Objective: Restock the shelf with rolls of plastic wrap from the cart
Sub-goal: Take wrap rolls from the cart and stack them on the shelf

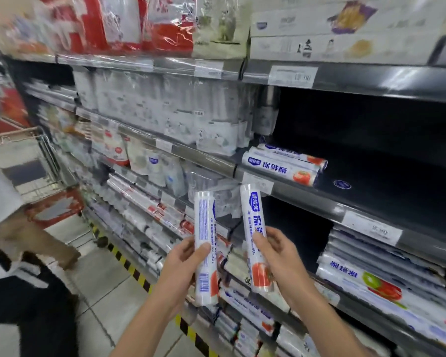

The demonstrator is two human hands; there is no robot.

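Note:
My left hand (183,264) grips a white roll of plastic wrap (204,228) upright, barcode side toward me. My right hand (281,256) grips a second white roll (252,215) with blue lettering and a tomato picture, tilted slightly left. Both rolls are held in front of the shelving, below the middle shelf (345,207). On that shelf lie two or three matching rolls (281,166) at its left end; the rest of it is dark and bare. The shopping cart (31,155) stands at the left, behind me.
A person in a white top and tan trousers (18,235) stands at the left by the cart. Shelves above and below hold bagged goods and boxed wrap (371,282). A yellow-black striped strip (139,276) marks the floor along the shelf base.

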